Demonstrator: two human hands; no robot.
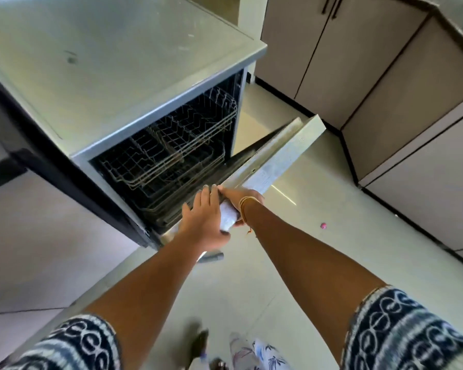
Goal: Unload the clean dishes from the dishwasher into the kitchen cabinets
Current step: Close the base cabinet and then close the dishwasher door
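Dishwasher (155, 145) open, racks (171, 145) bare, left hand (203, 217) flat with straight fingers on door (275, 153) edge, right hand (238, 201) gripping that edge

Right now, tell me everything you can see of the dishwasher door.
The dishwasher door is a flat panel, pale grey on its outer edge and shiny metal inside, hinged at the bottom and hanging part-open, tilted out from the dishwasher over the tiled floor. A pale label shows near its top edge. The left hand lies over the near corner; the right hand grips that corner. The wire racks behind look empty.
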